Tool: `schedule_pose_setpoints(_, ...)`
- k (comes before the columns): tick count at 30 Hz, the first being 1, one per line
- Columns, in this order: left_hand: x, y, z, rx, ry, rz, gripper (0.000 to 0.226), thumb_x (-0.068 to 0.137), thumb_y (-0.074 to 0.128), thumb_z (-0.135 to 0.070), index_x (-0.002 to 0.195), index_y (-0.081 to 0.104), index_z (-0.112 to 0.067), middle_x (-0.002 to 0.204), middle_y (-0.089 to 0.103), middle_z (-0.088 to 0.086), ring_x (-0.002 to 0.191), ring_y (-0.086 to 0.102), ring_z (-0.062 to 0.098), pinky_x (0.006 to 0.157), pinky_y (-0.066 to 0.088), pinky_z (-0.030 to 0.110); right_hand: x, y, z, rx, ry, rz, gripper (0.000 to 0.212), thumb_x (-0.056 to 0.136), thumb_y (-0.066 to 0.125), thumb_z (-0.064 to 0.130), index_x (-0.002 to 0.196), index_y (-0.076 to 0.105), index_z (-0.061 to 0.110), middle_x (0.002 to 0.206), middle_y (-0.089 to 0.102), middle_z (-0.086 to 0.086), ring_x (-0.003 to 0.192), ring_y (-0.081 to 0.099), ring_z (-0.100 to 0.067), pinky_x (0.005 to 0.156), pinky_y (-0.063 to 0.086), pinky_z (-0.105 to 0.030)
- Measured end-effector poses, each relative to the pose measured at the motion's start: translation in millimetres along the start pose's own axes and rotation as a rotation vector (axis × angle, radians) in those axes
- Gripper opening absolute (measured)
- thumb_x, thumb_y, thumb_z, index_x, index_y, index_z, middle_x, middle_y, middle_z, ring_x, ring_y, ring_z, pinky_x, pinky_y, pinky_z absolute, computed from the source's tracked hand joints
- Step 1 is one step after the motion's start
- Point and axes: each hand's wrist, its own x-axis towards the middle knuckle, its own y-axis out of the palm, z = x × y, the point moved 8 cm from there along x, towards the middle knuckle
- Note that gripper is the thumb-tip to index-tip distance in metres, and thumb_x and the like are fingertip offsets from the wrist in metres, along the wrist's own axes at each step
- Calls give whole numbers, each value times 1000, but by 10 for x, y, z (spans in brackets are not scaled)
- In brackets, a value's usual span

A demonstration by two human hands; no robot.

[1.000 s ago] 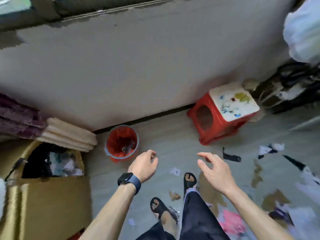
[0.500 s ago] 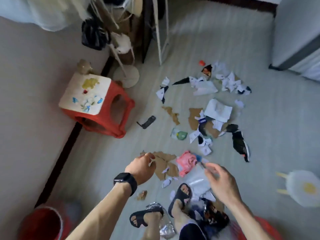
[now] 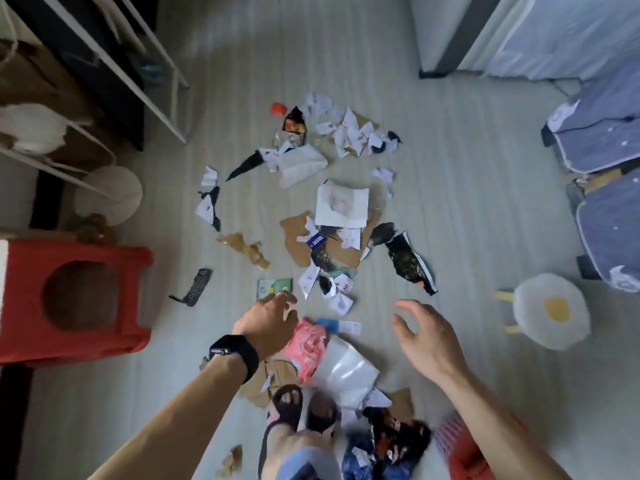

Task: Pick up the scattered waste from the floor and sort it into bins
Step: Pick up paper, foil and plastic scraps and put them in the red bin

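Grey plank floor [image 3: 467,202] fills my head-camera view, with waste [image 3: 349,133] strewn across its middle. By my judgement the sorting is barely begun. Torn white paper [image 3: 341,202], brown cardboard scraps [image 3: 298,244], a black wrapper [image 3: 408,265] and a green-and-white packet [image 3: 275,287] all lie loose on the floor, from the far centre down toward the person's sandals [image 3: 287,403]. Nearer, a pink wrapper [image 3: 308,344] touches a clear plastic bag [image 3: 346,372].

At the near right edge a red basket [image 3: 464,448] shows only in part and blurred. I take it for one of the bins, and I cannot see what is in it.

The left hand [image 3: 273,323], a black watch [image 3: 235,351] on its wrist, hovers between the green-and-white packet and the pink wrapper. Its grip is loose, fingers lightly bent, with nothing in them that I can see. The right hand [image 3: 426,337] hovers to the right of the heap, grip apart, fingers spread and empty. Neither hand touches the waste.

A small blue label [image 3: 316,241] among the cardboard carries white capital letters, too blurred for me to read. No other brand is legible.

A red stool [image 3: 69,296] stands at the left. A round stool with an egg-pattern cushion [image 3: 550,310] stands at the right.
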Motion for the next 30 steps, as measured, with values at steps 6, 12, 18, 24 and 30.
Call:
schedule_pose_setpoints(6, 790, 418, -316, 116, 28, 57, 36, 97, 46, -34, 133, 53, -29, 133, 58, -3, 113, 59, 17, 97, 51, 38, 781, -2, -584, -86, 58, 31, 32, 95, 58, 38, 125, 62, 27, 123, 66, -2, 116, 60, -22, 97, 47, -34)
schedule_pose_setpoints(12, 1589, 794, -870, 265, 49, 132, 39, 96, 44, -36, 134, 50, -30, 136, 55, -4, 118, 55, 18, 97, 47, 35, 1571, -115, -1113, -211, 128, 136, 36, 93, 52, 43, 126, 58, 29, 124, 65, -2, 116, 60, -25, 95, 50, -37)
schedule_pose_setpoints(18, 2951, 1394, -1438, 360, 21, 256, 40, 97, 41, -33, 136, 47, -26, 142, 48, -2, 127, 48, 21, 104, 41, 37, 2823, -244, -1703, -280, 145, 215, 35, 95, 50, 42, 126, 57, 27, 121, 65, -1, 115, 58, -26, 93, 50, -37)
schedule_pose_setpoints(24, 3910, 1897, -1872, 481, 26, 383, 45, 97, 42, -29, 141, 42, -21, 142, 45, 5, 131, 43, 26, 108, 37, 42, 3778, -248, -2034, -370, 113, 305, 40, 97, 47, 42, 133, 49, 27, 130, 57, -3, 120, 50, -27, 93, 48, -38)
schedule_pose_setpoints(30, 4198, 2343, -2008, 373, -48, 402, 41, 96, 43, -29, 137, 45, -22, 140, 46, 5, 128, 45, 25, 105, 39, 43, 4215, -57, -2389, -425, 99, 404, 44, 96, 50, 42, 137, 47, 27, 131, 56, -3, 121, 51, -26, 93, 49, -38)
